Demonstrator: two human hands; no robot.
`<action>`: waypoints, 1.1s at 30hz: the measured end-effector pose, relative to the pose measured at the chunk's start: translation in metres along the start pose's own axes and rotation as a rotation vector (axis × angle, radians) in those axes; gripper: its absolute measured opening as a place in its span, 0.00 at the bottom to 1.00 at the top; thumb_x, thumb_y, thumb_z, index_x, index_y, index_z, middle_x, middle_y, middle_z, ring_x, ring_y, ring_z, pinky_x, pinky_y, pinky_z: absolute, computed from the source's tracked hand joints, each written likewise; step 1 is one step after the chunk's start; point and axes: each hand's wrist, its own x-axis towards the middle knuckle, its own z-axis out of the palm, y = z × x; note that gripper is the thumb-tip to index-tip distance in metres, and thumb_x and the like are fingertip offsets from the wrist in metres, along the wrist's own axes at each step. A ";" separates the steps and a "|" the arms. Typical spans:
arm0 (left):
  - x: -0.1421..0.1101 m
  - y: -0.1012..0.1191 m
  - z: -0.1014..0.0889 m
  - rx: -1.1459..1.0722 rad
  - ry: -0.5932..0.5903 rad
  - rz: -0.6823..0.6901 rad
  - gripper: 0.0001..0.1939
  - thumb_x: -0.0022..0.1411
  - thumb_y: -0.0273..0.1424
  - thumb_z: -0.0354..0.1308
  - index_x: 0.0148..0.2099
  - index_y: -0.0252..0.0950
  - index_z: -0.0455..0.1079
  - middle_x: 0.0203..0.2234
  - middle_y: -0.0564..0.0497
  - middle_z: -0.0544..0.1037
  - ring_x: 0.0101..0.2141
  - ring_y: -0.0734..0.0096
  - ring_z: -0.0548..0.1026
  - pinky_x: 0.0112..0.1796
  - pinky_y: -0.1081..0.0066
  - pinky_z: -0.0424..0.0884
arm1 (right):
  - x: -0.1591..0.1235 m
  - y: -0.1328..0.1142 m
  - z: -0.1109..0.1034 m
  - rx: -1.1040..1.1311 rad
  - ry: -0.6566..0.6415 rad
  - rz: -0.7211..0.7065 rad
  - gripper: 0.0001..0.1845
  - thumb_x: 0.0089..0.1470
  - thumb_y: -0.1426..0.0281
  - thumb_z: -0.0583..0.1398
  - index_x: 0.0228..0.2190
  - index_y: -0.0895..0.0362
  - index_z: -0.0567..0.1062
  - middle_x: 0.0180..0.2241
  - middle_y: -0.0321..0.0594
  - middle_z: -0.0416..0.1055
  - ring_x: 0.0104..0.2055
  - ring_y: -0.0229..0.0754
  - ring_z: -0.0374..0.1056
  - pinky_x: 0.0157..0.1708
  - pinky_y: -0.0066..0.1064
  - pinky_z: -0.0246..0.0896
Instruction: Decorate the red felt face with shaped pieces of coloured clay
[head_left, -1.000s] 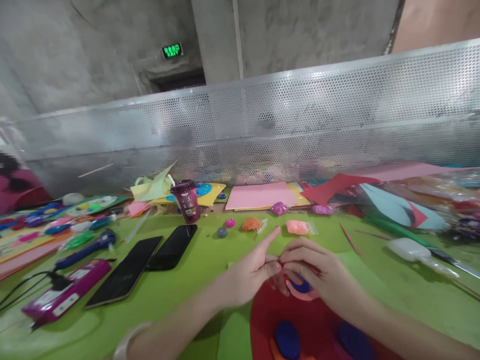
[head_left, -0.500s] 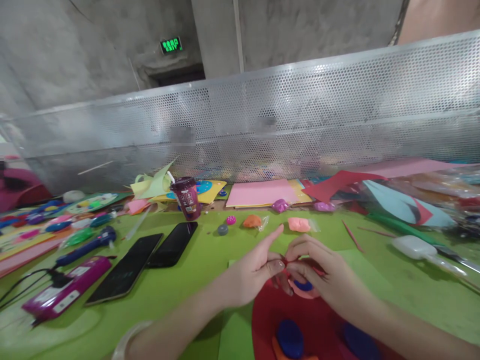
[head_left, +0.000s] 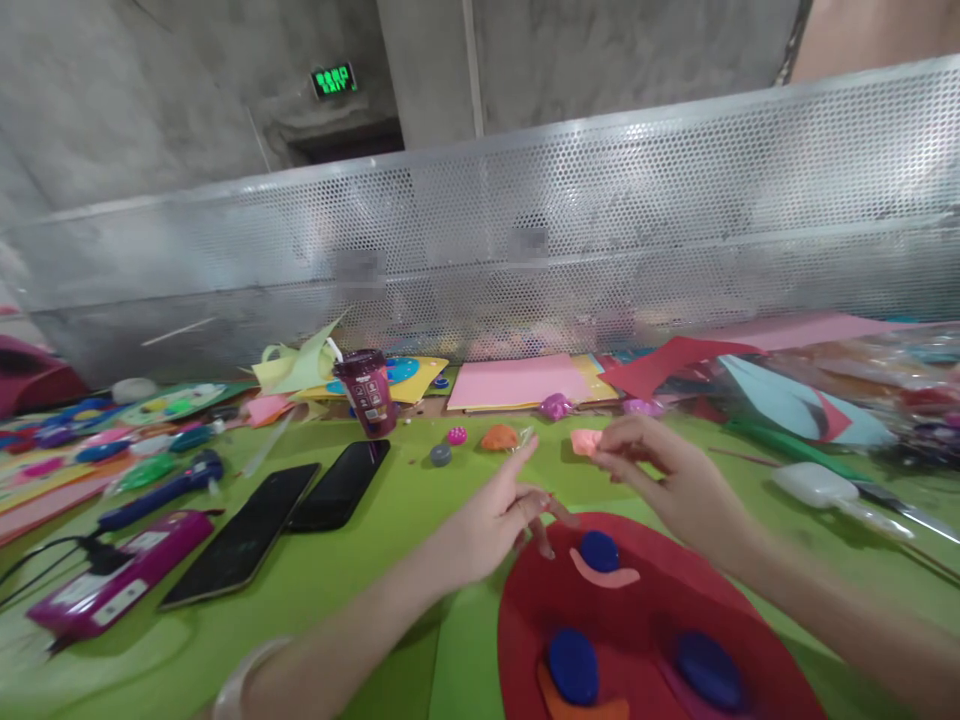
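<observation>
Salmon lump (head_left: 583, 442): on the green worktop (head_left: 360, 590), at 11 o'clock from the red disc (head_left: 630, 620), 12 pointing away from the wearer.
Right hand (head_left: 667, 475): thumb and fingertips pinched on the lump's 3 o'clock end.
Clay trouble: the lump looks soft, so a hard squeeze could squash or tear it; a dropped wrist could smear the disc's pieces.
Lump's lie: long axis seemingly 9 to 3, blunt end toward 9; fingers hide the other end.
Left hand (head_left: 487, 530): at 10 o'clock from the disc, one finger raised toward 1, others bent by its edge; I cannot tell whether they grip the tiny red spot there.
Disc pieces: curved salmon strip (head_left: 609, 578) opening to 12, under a blue oval (head_left: 600, 551).
Orange lump (head_left: 499, 437): at 9 o'clock from the salmon one.
Purple cup (head_left: 369, 395): farther, toward 10, upright.
</observation>
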 end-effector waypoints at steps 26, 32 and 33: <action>0.007 -0.013 -0.007 0.122 0.050 -0.160 0.34 0.64 0.29 0.43 0.65 0.39 0.28 0.41 0.44 0.75 0.26 0.75 0.73 0.22 0.76 0.61 | -0.021 0.063 0.001 -0.923 -0.622 -0.289 0.45 0.33 0.91 0.48 0.55 0.56 0.61 0.60 0.49 0.49 0.60 0.60 0.46 0.49 0.52 0.58; 0.007 -0.012 -0.003 0.106 0.112 -0.136 0.34 0.64 0.27 0.43 0.65 0.41 0.27 0.39 0.46 0.74 0.24 0.76 0.73 0.24 0.75 0.63 | -0.021 0.054 -0.003 -0.934 -0.627 -0.206 0.46 0.31 0.91 0.48 0.54 0.53 0.64 0.61 0.50 0.49 0.60 0.61 0.47 0.49 0.52 0.58; 0.007 -0.012 -0.003 0.117 0.111 -0.136 0.34 0.64 0.28 0.43 0.65 0.41 0.28 0.39 0.46 0.74 0.25 0.75 0.73 0.23 0.75 0.63 | -0.021 0.053 -0.002 -0.930 -0.626 -0.201 0.45 0.33 0.91 0.48 0.54 0.55 0.63 0.60 0.51 0.49 0.60 0.60 0.46 0.50 0.52 0.57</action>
